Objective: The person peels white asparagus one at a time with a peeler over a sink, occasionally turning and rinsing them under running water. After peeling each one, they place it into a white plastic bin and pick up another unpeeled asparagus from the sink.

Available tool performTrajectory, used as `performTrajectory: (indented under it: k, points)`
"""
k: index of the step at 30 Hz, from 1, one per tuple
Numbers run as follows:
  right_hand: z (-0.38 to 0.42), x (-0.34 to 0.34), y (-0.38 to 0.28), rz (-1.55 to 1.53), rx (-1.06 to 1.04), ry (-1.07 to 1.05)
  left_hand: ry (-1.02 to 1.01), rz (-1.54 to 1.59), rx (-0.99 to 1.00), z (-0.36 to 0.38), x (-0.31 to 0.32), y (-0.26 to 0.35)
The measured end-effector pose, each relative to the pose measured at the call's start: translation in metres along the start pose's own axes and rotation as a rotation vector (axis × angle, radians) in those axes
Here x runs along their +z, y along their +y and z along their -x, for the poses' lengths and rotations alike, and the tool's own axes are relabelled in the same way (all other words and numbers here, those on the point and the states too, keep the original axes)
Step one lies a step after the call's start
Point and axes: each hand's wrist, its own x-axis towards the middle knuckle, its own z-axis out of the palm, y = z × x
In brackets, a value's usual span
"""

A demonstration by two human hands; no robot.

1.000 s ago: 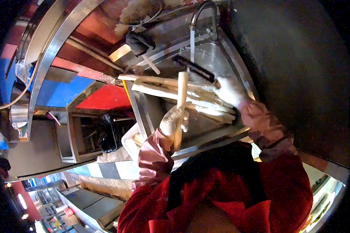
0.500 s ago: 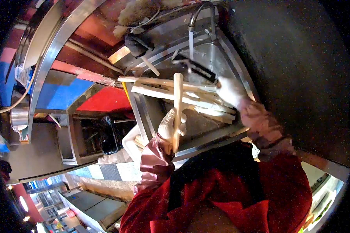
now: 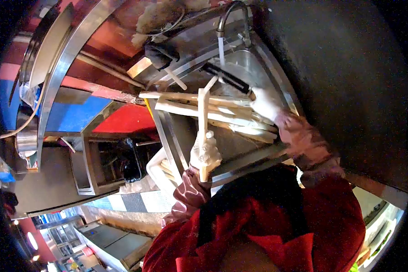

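Note:
My left hand (image 3: 205, 152), in a whitish glove, is wrapped round a long pale peeled stalk (image 3: 202, 106) held upright over the sink. In my gloved right hand (image 3: 264, 103) is a dark, flat-bladed knife (image 3: 229, 79), pointing left just beyond the stalk's top. A short pale strip (image 3: 210, 83) slants up from that top end towards the blade. More pale stalks (image 3: 226, 111) lie across the sink (image 3: 233, 154) behind my left hand. I cannot tell what vegetable the stalks are.
Water runs from a curved tap (image 3: 221, 31) at the back of the sink. A dark cloth-like bundle (image 3: 161, 55) with a pale stick lies on the left rim. A white tub (image 3: 156, 165) of pale pieces stands at the lower left, beside a black bag (image 3: 131, 163).
My left hand has turned and shifted slightly right, tipping the stalk's top to the left. The knife has moved slightly, and a pale strip now shows at the stalk's end.

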Motion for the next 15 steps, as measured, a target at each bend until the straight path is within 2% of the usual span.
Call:
performTrajectory:
  k: [1, 2, 3, 5, 7, 8, 10, 11, 12, 13, 15]
  points:
    - [0.012, -0.001, -0.012, -0.023, -0.030, 0.025, -0.028, 0.092, -0.002, -0.002, -0.003, -0.001]
    - [0.026, -0.007, -0.024, 0.105, -0.066, -0.094, -0.074, 0.041, -0.014, -0.004, -0.012, 0.001]
    - [0.035, 0.011, -0.019, 0.164, -0.289, -0.042, -0.072, 0.044, -0.018, -0.007, -0.013, 0.002]
    - [0.053, 0.004, -0.039, 0.151, -0.381, 0.004, -0.138, 0.098, -0.120, -0.014, -0.010, 0.000]
    - [0.029, 0.042, -0.005, 0.186, -0.361, 0.034, -0.145, 0.221, -0.129, -0.016, 0.000, -0.011]
    - [0.019, 0.029, -0.006, 0.067, -0.263, 0.033, -0.143, 0.277, -0.118, -0.015, 0.004, -0.017]
    - [-0.003, 0.017, 0.007, 0.063, -0.063, 0.035, -0.047, 0.349, -0.061, -0.008, 0.010, -0.025]
    - [-0.036, 0.064, 0.056, -0.180, -0.030, 0.043, -0.143, 0.331, -0.058, -0.008, 0.002, -0.025]
    - [-0.027, 0.031, 0.038, -0.041, 0.055, -0.040, -0.167, 0.361, -0.044, -0.010, 0.006, -0.028]
    - [-0.024, 0.015, 0.027, -0.184, 0.206, -0.163, -0.179, 0.378, -0.031, -0.010, 0.009, -0.030]
    - [-0.022, 0.010, 0.023, -0.395, 0.250, -0.238, -0.213, 0.483, -0.004, -0.009, 0.010, -0.034]
